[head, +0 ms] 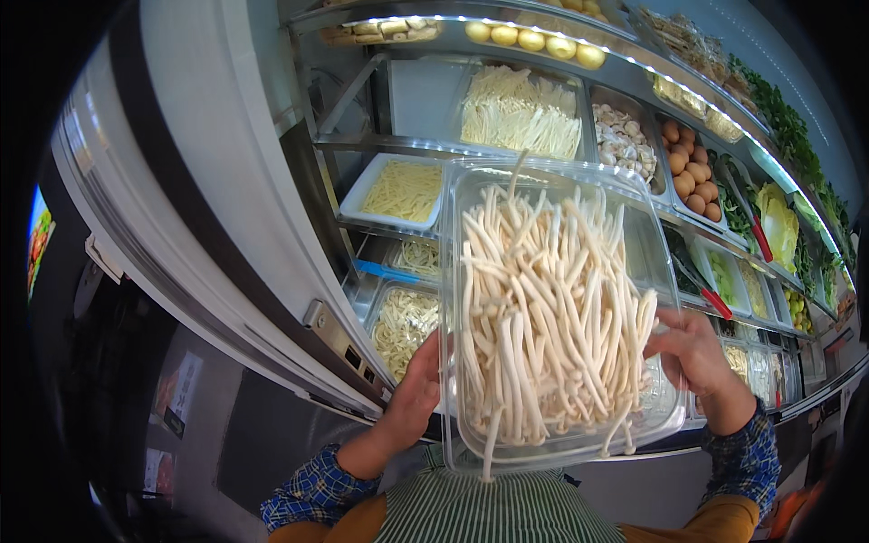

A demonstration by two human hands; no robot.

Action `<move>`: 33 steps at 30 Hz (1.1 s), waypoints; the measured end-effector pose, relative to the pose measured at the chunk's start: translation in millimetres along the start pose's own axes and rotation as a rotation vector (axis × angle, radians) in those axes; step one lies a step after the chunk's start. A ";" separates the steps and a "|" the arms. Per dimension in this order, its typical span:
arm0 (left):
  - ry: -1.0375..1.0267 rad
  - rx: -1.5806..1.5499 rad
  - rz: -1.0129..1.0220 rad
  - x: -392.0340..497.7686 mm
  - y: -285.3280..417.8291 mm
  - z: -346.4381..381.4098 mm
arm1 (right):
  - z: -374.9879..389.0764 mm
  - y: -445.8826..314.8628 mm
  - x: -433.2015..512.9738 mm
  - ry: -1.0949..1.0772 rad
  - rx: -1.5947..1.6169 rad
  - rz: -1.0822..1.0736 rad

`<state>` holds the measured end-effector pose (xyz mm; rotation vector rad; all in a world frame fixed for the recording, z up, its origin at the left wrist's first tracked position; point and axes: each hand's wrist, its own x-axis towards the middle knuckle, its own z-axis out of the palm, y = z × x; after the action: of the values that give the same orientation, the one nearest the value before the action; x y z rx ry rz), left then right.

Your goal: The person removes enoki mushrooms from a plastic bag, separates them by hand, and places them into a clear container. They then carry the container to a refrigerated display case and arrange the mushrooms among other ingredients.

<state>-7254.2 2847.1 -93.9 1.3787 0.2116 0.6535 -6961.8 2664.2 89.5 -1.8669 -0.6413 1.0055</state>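
A clear plastic tub (563, 455) full of long thin white mushrooms (550, 319) is held up in front of my striped apron. A few stems hang over its lower rim, and one sticks up past the top one. My left hand (414, 397) grips the tub's left side, its fingertips partly behind the wall. At the right side, my right hand (692, 349) holds the edge with bent fingers close to the stems; some of its fingers are hidden by the tub. Behind the tub's upper left lies a white tray of pale yellow strips (400, 192).
Refrigerated shelves hold enoki mushrooms (523, 112), garlic (621, 142), brown eggs (691, 170), leafy cabbage (777, 220) and noodle-like strips (406, 322). Red-handled tongs (760, 237) rest among the bins. A metal door frame (271, 271) curves along the left. Potatoes (533, 42) sit on the upper shelf.
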 end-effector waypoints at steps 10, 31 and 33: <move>0.176 0.371 0.067 -38.3 4.1 -69.8 | 78.1 -101.6 143.6 -0.060 -0.003 -0.217; 0.433 0.460 -0.003 -113.1 -32.5 -104.0 | 197.5 -225.6 395.2 0.204 0.162 -0.424; 0.430 0.447 -0.017 -113.7 -30.7 -106.9 | 199.8 -228.3 390.0 0.303 0.156 -0.411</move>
<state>-7390.6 2873.4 -171.3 1.6434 0.7480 0.9228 -6927.6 3157.1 88.7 -1.6184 -0.7028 0.4803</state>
